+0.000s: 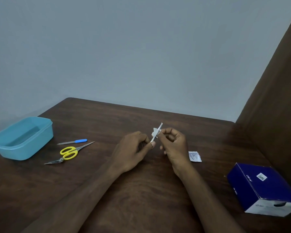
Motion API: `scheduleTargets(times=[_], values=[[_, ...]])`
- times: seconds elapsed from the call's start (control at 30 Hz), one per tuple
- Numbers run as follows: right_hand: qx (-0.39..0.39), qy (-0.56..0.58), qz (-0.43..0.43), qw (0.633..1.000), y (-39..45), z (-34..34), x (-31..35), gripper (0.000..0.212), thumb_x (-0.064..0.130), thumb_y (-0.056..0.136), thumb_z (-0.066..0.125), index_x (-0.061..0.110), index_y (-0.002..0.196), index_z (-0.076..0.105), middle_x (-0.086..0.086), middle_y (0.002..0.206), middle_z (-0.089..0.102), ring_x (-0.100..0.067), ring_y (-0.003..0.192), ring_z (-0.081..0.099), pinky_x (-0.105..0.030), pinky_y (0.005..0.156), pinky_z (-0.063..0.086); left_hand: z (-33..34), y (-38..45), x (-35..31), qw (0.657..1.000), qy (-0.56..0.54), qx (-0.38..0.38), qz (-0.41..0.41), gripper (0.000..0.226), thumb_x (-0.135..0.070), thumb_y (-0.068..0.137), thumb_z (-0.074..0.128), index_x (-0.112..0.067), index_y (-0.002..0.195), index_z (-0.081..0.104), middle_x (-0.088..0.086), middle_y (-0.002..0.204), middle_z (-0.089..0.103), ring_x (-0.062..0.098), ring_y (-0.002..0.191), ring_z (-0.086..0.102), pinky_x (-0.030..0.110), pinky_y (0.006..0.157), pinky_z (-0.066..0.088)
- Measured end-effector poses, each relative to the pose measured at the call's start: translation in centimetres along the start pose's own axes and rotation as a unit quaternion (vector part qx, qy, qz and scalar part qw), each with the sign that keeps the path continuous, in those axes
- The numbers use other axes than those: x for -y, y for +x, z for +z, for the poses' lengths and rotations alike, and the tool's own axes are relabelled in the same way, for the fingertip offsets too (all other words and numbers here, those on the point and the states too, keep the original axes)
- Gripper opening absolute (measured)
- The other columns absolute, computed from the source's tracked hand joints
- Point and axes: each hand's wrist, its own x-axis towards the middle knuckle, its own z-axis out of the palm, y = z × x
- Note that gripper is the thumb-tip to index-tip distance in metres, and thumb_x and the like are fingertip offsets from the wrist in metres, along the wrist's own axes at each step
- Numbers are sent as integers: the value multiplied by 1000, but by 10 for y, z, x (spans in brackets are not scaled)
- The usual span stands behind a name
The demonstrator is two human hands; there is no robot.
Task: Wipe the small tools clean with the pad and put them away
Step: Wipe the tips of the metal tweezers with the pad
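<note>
Above the middle of the table, my left hand pinches the lower end of a thin metal tool that points up and to the right. My right hand pinches a small white pad folded around the tool's shaft. On the left of the table lie a nail file with a blue handle, yellow-handled scissors and a small pointed metal tool. An open light-blue plastic box stands at the far left.
A torn white pad wrapper lies right of my right hand. A dark blue cardboard box sits at the right front. A brown panel rises along the table's right side; a grey wall stands behind.
</note>
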Motion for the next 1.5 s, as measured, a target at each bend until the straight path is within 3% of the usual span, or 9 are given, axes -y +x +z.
scheduleTargets(times=[0.23, 0.43, 0.6, 0.73, 0.83, 0.93, 1.07, 1.2, 1.5], values=[[-36, -6, -1, 999, 0, 6, -4, 6, 6, 94, 72, 12, 95, 72, -6, 82, 79, -9, 47, 50, -20, 44, 39, 4, -3, -1, 993, 114, -10, 32, 31, -54, 105, 44, -33, 95, 65, -11, 90, 49, 7, 76, 54, 34, 55, 48], [-109, -17, 7, 994, 7, -1, -4, 18, 9, 96, 64, 19, 94, 79, 6, 84, 80, -15, 47, 49, -23, 45, 38, 5, -1, 4, 989, 145, 1, 14, 41, -61, 103, 38, -35, 98, 69, -10, 91, 50, 9, 80, 57, 36, 55, 50], [-99, -13, 17, 995, 6, -1, -6, 7, 15, 92, 77, 20, 97, 79, 1, 86, 81, -12, 48, 51, -22, 45, 39, 1, -2, -3, 986, 166, 9, -3, 31, -54, 107, 45, -35, 100, 69, -12, 90, 45, 9, 82, 55, 28, 51, 30], [-114, -4, 28, 993, 7, -3, -6, 12, 11, 89, 77, 19, 98, 78, 0, 84, 80, -12, 49, 51, -20, 44, 39, -1, -1, -7, 982, 187, 19, -20, 30, -53, 110, 43, -36, 105, 67, -11, 101, 50, 9, 92, 59, 31, 56, 32], [-173, 25, 29, 984, 12, -6, -4, 9, 12, 92, 74, 18, 97, 77, 1, 91, 82, -12, 49, 52, -21, 44, 39, -3, -2, -6, 984, 172, 32, -24, 29, -53, 110, 43, -39, 102, 67, -13, 101, 53, 5, 96, 58, 31, 62, 35], [-213, 50, 8, 976, 14, -10, -1, 4, 15, 95, 74, 18, 96, 77, 5, 93, 82, -10, 50, 54, -19, 44, 39, -5, 0, 0, 994, 95, 27, -51, 28, -50, 109, 48, -42, 95, 71, -16, 89, 55, 3, 85, 56, 31, 66, 37], [-123, 97, 38, 987, 4, -5, 5, 10, 10, 93, 76, 19, 89, 77, 6, 82, 76, -7, 48, 50, -19, 42, 33, -4, 2, 4, 997, 14, -1, -71, 29, -46, 109, 53, -42, 90, 75, -17, 85, 63, 1, 75, 58, 31, 64, 43], [-28, 24, 42, 998, -7, 6, 4, 7, 16, 88, 83, 17, 88, 77, 7, 81, 77, -6, 54, 54, -19, 46, 38, -5, 3, 4, 997, -23, -5, -79, 31, -43, 109, 54, -41, 87, 74, -16, 84, 66, 5, 74, 59, 34, 70, 49], [-55, 70, 54, 995, 1, 6, 1, 20, 24, 84, 89, 18, 91, 71, 3, 85, 78, -7, 50, 52, -20, 44, 35, -4, 3, 3, 997, -68, 22, -10, 31, -38, 111, 56, -33, 87, 75, -7, 83, 65, 15, 71, 61, 35, 65, 49]])
